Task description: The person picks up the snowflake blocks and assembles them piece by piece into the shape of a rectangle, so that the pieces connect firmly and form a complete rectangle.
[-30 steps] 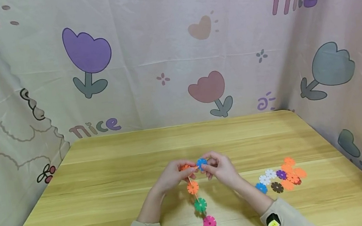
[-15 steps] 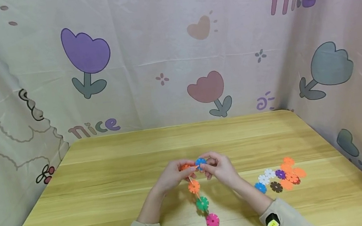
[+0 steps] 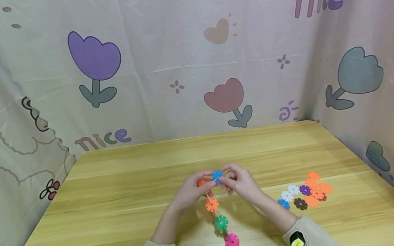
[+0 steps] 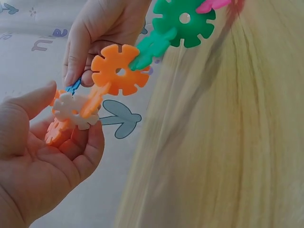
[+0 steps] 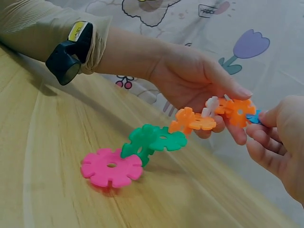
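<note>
My left hand (image 3: 188, 191) holds a chain of slotted plastic snowflake discs by its upper end, where an orange disc (image 5: 240, 113) and a white disc (image 4: 76, 110) sit among the fingers. From there the chain hangs down through an orange disc (image 3: 212, 204) and a green disc (image 3: 221, 223) to a pink disc (image 3: 232, 241) at the bottom, low over the table. My right hand (image 3: 241, 182) pinches a blue disc (image 3: 217, 176) between thumb and fingers. In the right wrist view the blue disc's edge meets the end orange disc; fingers partly hide that joint.
Loose snowflake discs lie right of my hands on the wooden table (image 3: 119, 216): a blue one (image 3: 284, 203), a brown one (image 3: 300, 203), a purple one (image 3: 305, 190), white ones (image 3: 293, 189) and several orange ones (image 3: 317, 193). A printed curtain (image 3: 156, 41) stands behind the table.
The blue disc has shifted slightly left, closer to my left hand. The hanging end of the chain has swung a little to the right. The loose discs stay put.
</note>
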`<action>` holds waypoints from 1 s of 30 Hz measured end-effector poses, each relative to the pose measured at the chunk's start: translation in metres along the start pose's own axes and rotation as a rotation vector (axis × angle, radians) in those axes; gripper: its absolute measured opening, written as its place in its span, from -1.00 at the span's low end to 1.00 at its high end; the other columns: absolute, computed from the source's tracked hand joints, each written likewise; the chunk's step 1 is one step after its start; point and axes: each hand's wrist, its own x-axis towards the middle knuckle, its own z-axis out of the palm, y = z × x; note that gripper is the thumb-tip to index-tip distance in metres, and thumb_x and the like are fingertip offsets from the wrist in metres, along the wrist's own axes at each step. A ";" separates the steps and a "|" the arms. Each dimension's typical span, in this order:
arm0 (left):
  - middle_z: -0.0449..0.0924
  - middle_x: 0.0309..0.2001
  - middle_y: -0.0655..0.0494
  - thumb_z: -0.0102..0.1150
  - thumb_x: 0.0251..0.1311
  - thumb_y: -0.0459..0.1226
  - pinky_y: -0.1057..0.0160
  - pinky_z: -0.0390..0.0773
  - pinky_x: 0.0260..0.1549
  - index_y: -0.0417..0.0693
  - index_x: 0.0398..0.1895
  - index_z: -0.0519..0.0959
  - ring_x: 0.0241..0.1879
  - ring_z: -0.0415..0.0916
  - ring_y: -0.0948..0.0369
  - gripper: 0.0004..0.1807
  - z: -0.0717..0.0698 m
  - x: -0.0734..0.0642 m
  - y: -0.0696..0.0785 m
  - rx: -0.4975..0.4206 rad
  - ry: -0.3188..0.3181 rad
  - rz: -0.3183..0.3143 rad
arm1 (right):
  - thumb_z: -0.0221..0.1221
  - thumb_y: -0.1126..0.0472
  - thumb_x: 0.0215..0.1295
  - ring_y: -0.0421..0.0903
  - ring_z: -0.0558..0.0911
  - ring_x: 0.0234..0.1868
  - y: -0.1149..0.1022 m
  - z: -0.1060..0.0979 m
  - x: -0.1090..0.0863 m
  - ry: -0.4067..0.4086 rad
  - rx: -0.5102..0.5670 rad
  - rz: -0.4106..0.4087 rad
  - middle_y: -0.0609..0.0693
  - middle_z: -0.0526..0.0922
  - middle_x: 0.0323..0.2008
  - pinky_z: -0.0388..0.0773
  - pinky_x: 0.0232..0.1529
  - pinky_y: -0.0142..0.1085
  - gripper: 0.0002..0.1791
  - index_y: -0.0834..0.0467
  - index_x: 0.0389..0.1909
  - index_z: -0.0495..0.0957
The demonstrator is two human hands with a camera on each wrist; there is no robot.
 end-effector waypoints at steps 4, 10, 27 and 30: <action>0.51 -0.08 -0.31 0.03 0.31 -0.25 0.18 0.55 -0.24 -0.22 0.25 0.33 -0.41 0.49 0.20 -0.54 -0.001 -0.001 0.000 -0.031 -0.007 0.000 | 0.08 0.44 0.26 -0.21 0.50 -0.60 0.001 -0.001 0.000 -0.013 0.057 -0.010 0.35 0.57 -0.44 0.53 -0.56 -0.38 -0.75 0.45 -0.06 0.37; 0.54 -0.11 -0.23 0.01 0.32 -0.27 0.22 0.53 -0.28 -0.18 0.26 0.34 -0.39 0.49 0.18 -0.55 -0.003 -0.001 0.000 -0.017 -0.018 0.009 | 0.10 0.45 0.23 -0.18 0.52 -0.56 0.000 -0.006 -0.001 -0.002 0.094 0.005 0.27 0.59 -0.44 0.55 -0.50 -0.36 -0.72 0.46 -0.06 0.37; 0.53 -0.32 0.06 -0.02 0.33 -0.34 0.20 0.53 -0.24 -0.25 0.24 0.34 -0.40 0.49 0.14 -0.57 0.001 -0.016 0.031 0.012 0.014 0.004 | 0.12 0.41 0.24 -0.04 0.55 -0.41 0.018 -0.064 -0.023 0.113 -0.029 0.107 0.19 0.58 -0.37 0.58 -0.37 -0.27 -0.65 0.49 0.01 0.35; 0.51 -0.31 0.06 -0.03 0.33 -0.34 0.18 0.53 -0.23 -0.23 0.25 0.33 -0.40 0.50 0.13 -0.57 -0.002 -0.011 0.020 0.010 0.020 0.003 | 0.15 0.35 0.24 -0.03 0.56 -0.36 0.023 -0.078 -0.030 0.126 -0.071 0.120 0.17 0.57 -0.34 0.57 -0.34 -0.28 -0.62 0.48 0.01 0.37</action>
